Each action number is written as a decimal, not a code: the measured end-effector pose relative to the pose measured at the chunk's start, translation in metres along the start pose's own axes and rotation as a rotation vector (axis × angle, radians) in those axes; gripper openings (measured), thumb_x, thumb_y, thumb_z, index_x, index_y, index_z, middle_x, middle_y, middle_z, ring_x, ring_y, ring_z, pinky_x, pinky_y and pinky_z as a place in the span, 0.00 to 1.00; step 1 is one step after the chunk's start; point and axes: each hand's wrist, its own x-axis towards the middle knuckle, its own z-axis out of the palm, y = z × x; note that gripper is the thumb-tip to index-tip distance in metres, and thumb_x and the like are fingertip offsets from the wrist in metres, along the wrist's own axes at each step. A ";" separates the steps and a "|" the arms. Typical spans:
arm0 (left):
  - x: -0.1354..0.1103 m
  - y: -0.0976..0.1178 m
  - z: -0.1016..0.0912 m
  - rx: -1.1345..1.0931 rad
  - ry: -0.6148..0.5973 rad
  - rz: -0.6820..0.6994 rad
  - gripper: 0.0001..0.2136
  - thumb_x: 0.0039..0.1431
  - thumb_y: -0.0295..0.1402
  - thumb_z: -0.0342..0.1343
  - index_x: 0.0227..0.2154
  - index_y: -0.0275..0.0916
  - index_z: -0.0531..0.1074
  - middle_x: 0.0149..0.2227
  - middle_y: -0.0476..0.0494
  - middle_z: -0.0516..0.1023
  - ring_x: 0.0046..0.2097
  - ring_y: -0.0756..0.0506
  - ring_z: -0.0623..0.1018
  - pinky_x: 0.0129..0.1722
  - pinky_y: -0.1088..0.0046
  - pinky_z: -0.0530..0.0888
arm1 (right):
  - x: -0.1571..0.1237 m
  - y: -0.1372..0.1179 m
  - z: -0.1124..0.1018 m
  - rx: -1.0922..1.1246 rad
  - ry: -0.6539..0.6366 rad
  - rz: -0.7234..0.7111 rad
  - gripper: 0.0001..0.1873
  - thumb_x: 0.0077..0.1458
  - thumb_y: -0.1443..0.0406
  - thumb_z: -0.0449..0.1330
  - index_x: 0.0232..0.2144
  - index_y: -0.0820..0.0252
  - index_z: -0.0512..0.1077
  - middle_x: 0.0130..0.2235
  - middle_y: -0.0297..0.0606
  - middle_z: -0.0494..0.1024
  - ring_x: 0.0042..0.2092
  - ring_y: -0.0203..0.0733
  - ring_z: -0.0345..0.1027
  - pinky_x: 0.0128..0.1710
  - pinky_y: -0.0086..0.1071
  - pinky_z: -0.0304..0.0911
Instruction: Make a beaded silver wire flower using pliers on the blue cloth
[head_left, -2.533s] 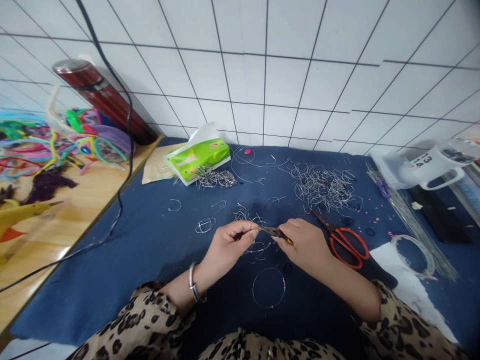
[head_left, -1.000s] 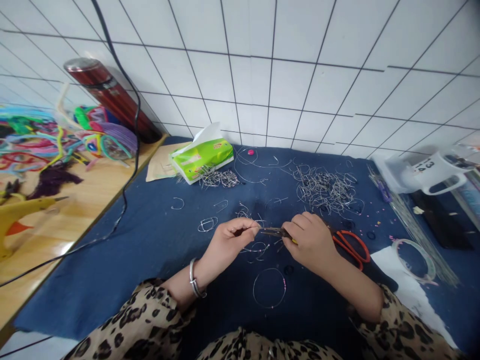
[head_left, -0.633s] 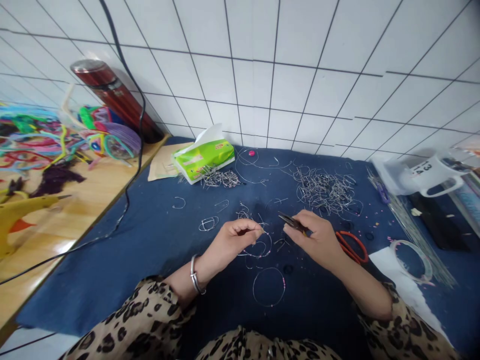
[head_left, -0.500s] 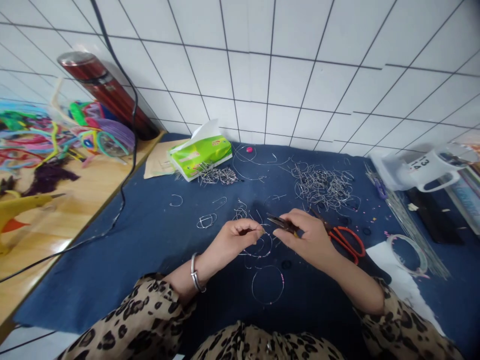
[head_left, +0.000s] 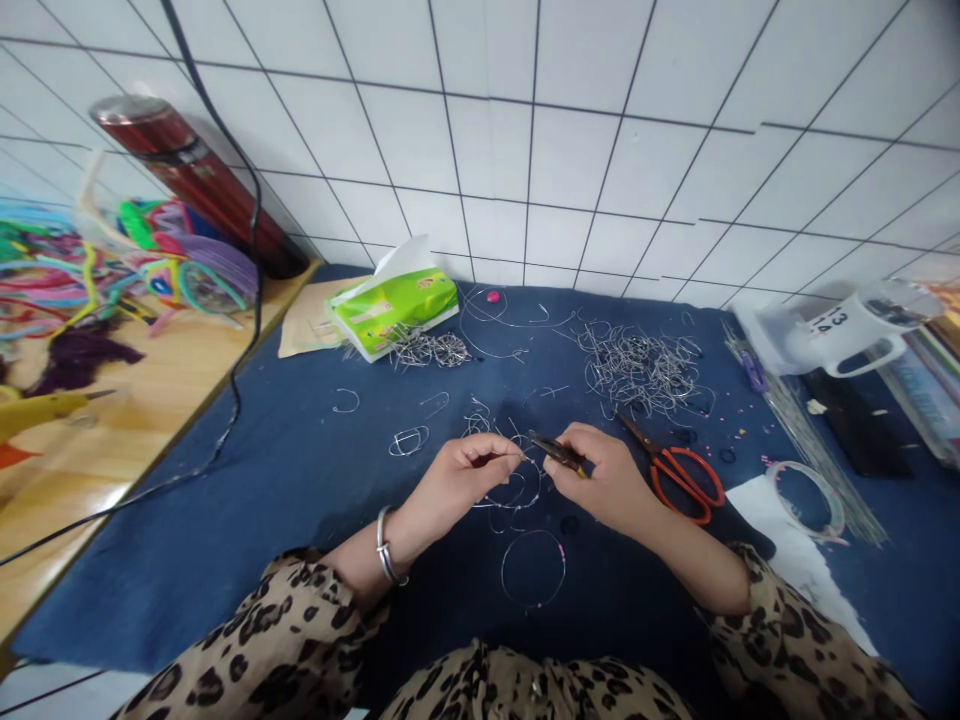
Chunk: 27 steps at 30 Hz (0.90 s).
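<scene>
My left hand (head_left: 459,480) is closed in a pinch on a thin silver wire piece (head_left: 517,490) that curls down onto the blue cloth (head_left: 285,500). My right hand (head_left: 607,480) is wrapped round small dark pliers (head_left: 553,450), whose tip points left at the wire close to my left fingertips. Below both hands lies a wire ring with pink beads (head_left: 534,570). A silver bangle sits on my left wrist.
Orange-handled scissors (head_left: 679,475) lie just right of my right hand. A pile of bent wires (head_left: 645,365) sits behind, a green tissue pack (head_left: 390,312) back left, a white cup (head_left: 862,325) at right. Pipe cleaners (head_left: 112,270), a red flask (head_left: 187,170) and a black cable (head_left: 225,400) are at left.
My right hand drew the pliers away from the wire and up, then brought the tip back toward my left fingertips. My left hand kept its pinch on the wire.
</scene>
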 end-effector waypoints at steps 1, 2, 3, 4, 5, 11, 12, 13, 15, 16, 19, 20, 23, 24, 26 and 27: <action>0.000 0.000 0.000 -0.001 0.001 0.000 0.10 0.53 0.37 0.55 0.33 0.35 0.73 0.22 0.52 0.66 0.19 0.57 0.57 0.17 0.82 0.55 | -0.001 0.001 0.001 -0.004 0.000 -0.020 0.05 0.50 0.68 0.54 0.24 0.59 0.65 0.26 0.31 0.64 0.29 0.32 0.59 0.30 0.27 0.56; 0.000 -0.001 0.000 -0.002 0.003 0.000 0.10 0.53 0.38 0.55 0.33 0.35 0.73 0.21 0.52 0.66 0.19 0.57 0.57 0.17 0.82 0.55 | -0.001 0.002 0.001 -0.010 -0.002 -0.050 0.04 0.50 0.68 0.54 0.24 0.59 0.65 0.27 0.32 0.64 0.30 0.33 0.60 0.31 0.28 0.57; 0.000 -0.001 0.000 -0.004 0.004 0.000 0.10 0.53 0.38 0.55 0.33 0.35 0.73 0.21 0.52 0.66 0.20 0.57 0.57 0.17 0.82 0.54 | -0.002 0.003 0.002 -0.018 -0.005 -0.089 0.03 0.50 0.68 0.54 0.25 0.59 0.66 0.27 0.33 0.65 0.31 0.34 0.60 0.32 0.28 0.58; 0.000 -0.001 -0.001 -0.006 0.006 0.002 0.11 0.53 0.38 0.56 0.33 0.35 0.73 0.21 0.52 0.66 0.20 0.57 0.57 0.17 0.82 0.54 | -0.002 0.004 0.001 -0.026 -0.009 -0.136 0.03 0.50 0.67 0.55 0.26 0.59 0.67 0.28 0.33 0.66 0.32 0.34 0.61 0.33 0.29 0.58; 0.000 0.000 -0.001 -0.009 0.008 0.007 0.10 0.53 0.38 0.56 0.33 0.35 0.73 0.22 0.52 0.66 0.20 0.57 0.57 0.17 0.82 0.55 | -0.002 0.005 0.001 -0.032 -0.015 -0.183 0.02 0.50 0.67 0.55 0.28 0.59 0.68 0.28 0.34 0.67 0.32 0.35 0.61 0.34 0.30 0.59; 0.000 0.002 -0.006 0.007 0.019 0.070 0.09 0.53 0.36 0.57 0.33 0.36 0.74 0.23 0.50 0.70 0.19 0.57 0.60 0.17 0.82 0.58 | 0.001 0.013 -0.013 -0.017 0.059 -0.225 0.06 0.54 0.63 0.55 0.31 0.59 0.70 0.30 0.35 0.69 0.33 0.35 0.63 0.35 0.31 0.61; 0.001 0.002 -0.007 0.010 0.019 0.076 0.09 0.53 0.36 0.57 0.32 0.36 0.74 0.23 0.50 0.70 0.19 0.57 0.60 0.17 0.82 0.58 | 0.002 0.015 -0.015 -0.046 0.099 -0.207 0.06 0.54 0.63 0.55 0.30 0.59 0.70 0.29 0.35 0.69 0.32 0.35 0.63 0.35 0.31 0.60; 0.001 0.002 -0.007 0.010 0.018 0.078 0.09 0.53 0.36 0.57 0.32 0.36 0.74 0.23 0.50 0.70 0.19 0.57 0.59 0.17 0.82 0.58 | 0.003 0.017 -0.017 -0.092 0.122 -0.202 0.06 0.55 0.64 0.54 0.30 0.59 0.70 0.29 0.35 0.69 0.33 0.35 0.63 0.35 0.31 0.60; 0.001 0.003 -0.008 0.000 0.015 0.083 0.08 0.53 0.36 0.57 0.32 0.36 0.74 0.23 0.51 0.70 0.19 0.58 0.59 0.17 0.82 0.58 | 0.005 0.021 -0.018 -0.228 0.118 -0.236 0.06 0.54 0.65 0.54 0.31 0.59 0.71 0.30 0.36 0.70 0.34 0.37 0.62 0.36 0.32 0.60; 0.001 0.003 -0.008 -0.008 0.013 0.085 0.08 0.54 0.36 0.56 0.32 0.36 0.74 0.23 0.51 0.69 0.19 0.58 0.58 0.17 0.82 0.57 | 0.005 0.022 -0.018 -0.315 0.093 -0.265 0.06 0.54 0.65 0.54 0.32 0.59 0.71 0.30 0.37 0.70 0.34 0.37 0.62 0.37 0.33 0.59; 0.001 0.003 -0.008 -0.018 0.014 0.083 0.08 0.54 0.35 0.56 0.33 0.36 0.73 0.23 0.52 0.68 0.19 0.58 0.58 0.17 0.82 0.57 | 0.003 0.023 -0.015 -0.574 0.028 -0.318 0.07 0.53 0.67 0.54 0.31 0.60 0.72 0.30 0.38 0.71 0.35 0.39 0.60 0.39 0.35 0.56; 0.001 0.003 -0.008 -0.017 0.016 0.080 0.08 0.55 0.35 0.56 0.33 0.36 0.73 0.22 0.53 0.68 0.19 0.58 0.58 0.17 0.82 0.57 | 0.002 0.022 -0.013 -0.636 0.019 -0.322 0.07 0.53 0.67 0.54 0.32 0.59 0.72 0.30 0.38 0.71 0.35 0.40 0.59 0.39 0.35 0.55; 0.002 0.003 -0.007 -0.016 0.017 0.062 0.08 0.54 0.36 0.56 0.33 0.36 0.73 0.22 0.53 0.67 0.19 0.58 0.59 0.17 0.82 0.57 | 0.000 0.020 -0.011 -0.744 0.027 -0.325 0.07 0.54 0.67 0.53 0.32 0.60 0.72 0.31 0.38 0.70 0.36 0.41 0.58 0.38 0.35 0.53; 0.002 0.003 -0.007 -0.019 0.019 0.055 0.08 0.54 0.36 0.56 0.32 0.36 0.73 0.22 0.53 0.67 0.19 0.58 0.59 0.17 0.82 0.56 | 0.000 0.020 -0.011 -0.769 0.028 -0.327 0.08 0.54 0.67 0.53 0.33 0.60 0.72 0.31 0.38 0.70 0.37 0.41 0.58 0.38 0.35 0.53; 0.002 0.003 -0.006 -0.029 0.026 0.037 0.08 0.54 0.36 0.56 0.32 0.36 0.73 0.21 0.53 0.66 0.19 0.58 0.58 0.17 0.82 0.56 | 0.001 0.021 -0.012 -0.809 0.039 -0.336 0.08 0.54 0.66 0.53 0.34 0.60 0.71 0.32 0.38 0.70 0.37 0.42 0.58 0.38 0.36 0.52; 0.002 0.003 -0.006 -0.036 0.031 0.028 0.08 0.54 0.36 0.56 0.33 0.36 0.73 0.21 0.53 0.66 0.19 0.58 0.58 0.16 0.82 0.55 | 0.001 0.022 -0.012 -0.826 0.048 -0.341 0.08 0.54 0.66 0.53 0.34 0.60 0.71 0.32 0.38 0.70 0.37 0.42 0.57 0.37 0.36 0.51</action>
